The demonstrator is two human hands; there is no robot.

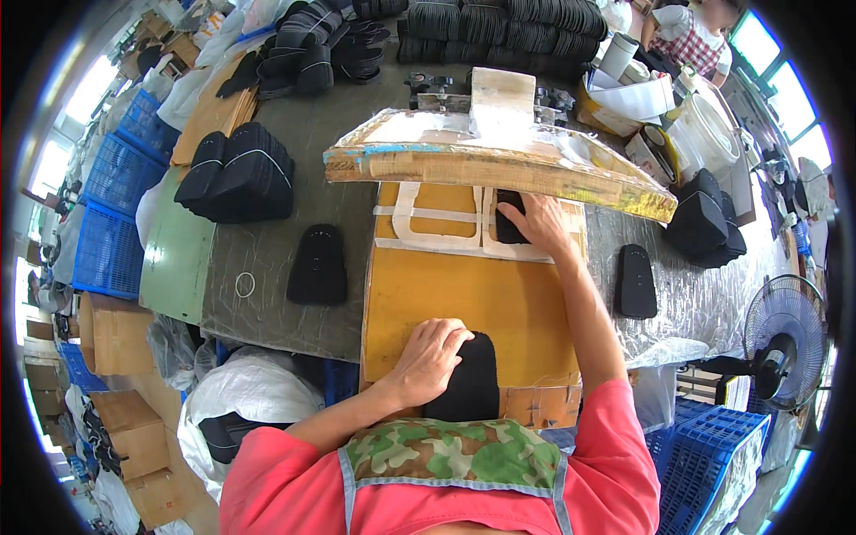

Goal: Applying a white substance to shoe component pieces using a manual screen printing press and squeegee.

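Near my body, my left hand (432, 361) has its fingers curled over the upper left edge of a black, round-ended fabric piece (473, 383) at the front of a yellow board (464, 294). Farther out, my right hand (539, 223) lies with outstretched fingers on a second black piece (509, 223), inside the right-hand opening of a whitish template (434, 242). The template's left opening shows bare yellow board. Tilted up above it is a wooden frame (481, 165) smeared with white, whose near edge passes close over my right fingertips.
Single black pieces lie left (318, 266) and right (636, 281) of the board. Tied black stacks (245, 174) stand at left, others (504, 27) along the back. Pots and tubs (704, 134) crowd the right; a fan (783, 343) stands there. Another person (691, 40) is at far right.
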